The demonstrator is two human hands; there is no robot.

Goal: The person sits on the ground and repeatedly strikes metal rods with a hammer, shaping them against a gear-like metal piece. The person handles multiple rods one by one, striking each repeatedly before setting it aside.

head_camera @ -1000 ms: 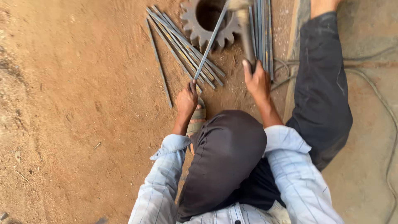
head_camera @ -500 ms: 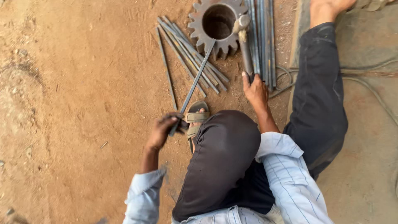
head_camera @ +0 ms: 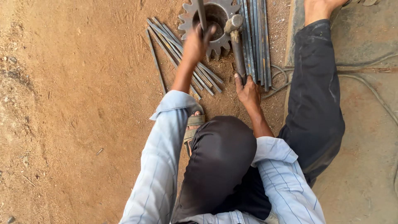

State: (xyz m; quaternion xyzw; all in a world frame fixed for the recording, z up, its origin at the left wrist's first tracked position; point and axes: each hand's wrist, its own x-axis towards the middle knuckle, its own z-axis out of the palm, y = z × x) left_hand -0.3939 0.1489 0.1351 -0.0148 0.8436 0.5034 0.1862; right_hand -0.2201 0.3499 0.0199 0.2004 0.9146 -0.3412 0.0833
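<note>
Gripping a thin steel rod (head_camera: 201, 14), the left hand (head_camera: 195, 45) was raised over the big toothed gear (head_camera: 210, 23) that lay flat on the reddish dirt. Its fingers (head_camera: 207, 33) were curled tight around the rod, with no gap showing between them, and the rod stood nearly upright, running out of the top of the view above the gear's round central hole. The right hand (head_camera: 248, 92) lay lower, near the bent knee, its fingers wrapped closed round the end of a hammer handle (head_camera: 239, 58). The hammer head (head_camera: 232, 23) rested against the gear's rim on the right side. A fan of loose steel rods (head_camera: 178, 49) lay on the ground just left of the gear, partly under the left forearm, and a straighter bundle of rods (head_camera: 257, 41) lay just right of the hammer, touching or nearly touching its handle. A sandalled foot (head_camera: 194, 124) showed beneath the left sleeve.
</note>
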